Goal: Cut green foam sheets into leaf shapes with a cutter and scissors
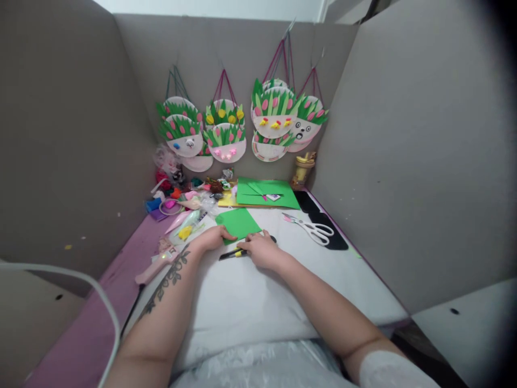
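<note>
A folded-looking green paper sheet [237, 222] lies on the white table cover in front of me. My left hand [213, 237] grips its lower left edge, thumb on top of the paper. At the lower right edge, my right hand [260, 249] has its fingers closed on the sheet. A black and yellow utility knife [228, 255] passes beneath my right hand; its tip sticks out to the left and its other end shows at the right. The palm hides its middle.
White-handled scissors [317, 233] lie at right by a black mat [337, 237]. Larger green sheets [283, 188] are at the back. A pink glue gun [155, 268] and bagged craft supplies [189, 202] lie left. Paper-plate flower baskets [226, 144] hang on the grey partition.
</note>
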`<state>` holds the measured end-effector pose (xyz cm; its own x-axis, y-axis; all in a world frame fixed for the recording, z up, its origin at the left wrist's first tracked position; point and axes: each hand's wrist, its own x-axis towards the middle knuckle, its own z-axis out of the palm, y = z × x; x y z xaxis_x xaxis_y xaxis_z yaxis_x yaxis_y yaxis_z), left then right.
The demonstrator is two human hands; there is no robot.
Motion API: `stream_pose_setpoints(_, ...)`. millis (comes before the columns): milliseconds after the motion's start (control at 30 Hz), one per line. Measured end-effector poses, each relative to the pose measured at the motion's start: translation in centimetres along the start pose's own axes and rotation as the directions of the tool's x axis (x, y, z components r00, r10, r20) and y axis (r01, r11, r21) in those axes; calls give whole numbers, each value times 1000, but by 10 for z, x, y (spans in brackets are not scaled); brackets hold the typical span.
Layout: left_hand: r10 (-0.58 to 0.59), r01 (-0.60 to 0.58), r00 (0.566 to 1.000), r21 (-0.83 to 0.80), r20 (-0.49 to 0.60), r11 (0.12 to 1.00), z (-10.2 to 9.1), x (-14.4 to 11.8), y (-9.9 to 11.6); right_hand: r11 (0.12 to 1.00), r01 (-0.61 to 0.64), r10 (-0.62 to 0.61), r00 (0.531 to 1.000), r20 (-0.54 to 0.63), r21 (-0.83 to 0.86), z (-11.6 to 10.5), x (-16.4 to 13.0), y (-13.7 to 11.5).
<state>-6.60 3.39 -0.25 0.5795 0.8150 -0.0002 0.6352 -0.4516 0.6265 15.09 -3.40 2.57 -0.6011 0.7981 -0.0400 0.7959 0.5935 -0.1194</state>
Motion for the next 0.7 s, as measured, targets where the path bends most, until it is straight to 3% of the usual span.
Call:
stream_pose_setpoints(100, -78, 79, 997, 16, -17, 997, -1, -1, 2, 993, -104, 110, 989, -100, 62, -6, -5, 26)
stream_pose_setpoints(200, -144, 149, 988, 91, -54, 985, -1, -3, 11, 924, -366, 382, 895, -230, 110, -10, -7, 60)
stream_pose_setpoints(267, -147, 159, 986, 176, -81, 971, 1, -5, 21, 846, -519, 532, 815, -231, 120, -10, -7, 81)
stream_pose_setpoints(367, -150, 174, 984, 328, -96, 928, 6, -8, 37, 779, -618, 627, 766, -141, 105, -4, -6, 100)
stream_pose_setpoints(467, -170, 195, 981, 405, -98, 893, 11, -8, 46, 762, -639, 647, 755, -108, 99, 3, -5, 105)
stream_pose_setpoints(567, -181, 231, 970, 375, -165, 898, 13, -5, 48, 787, -590, 616, 741, -268, 179, 7, -2, 99)
stream_pose_setpoints(633, -163, 235, 950, 267, -266, 935, 13, -2, 49, 816, -472, 575, 716, -395, 334, 9, 3, 90)
stream_pose_setpoints(700, -140, 193, 922, 113, -361, 975, 17, 2, 54, 785, -258, 540, 731, -418, 563, 13, 9, 76)
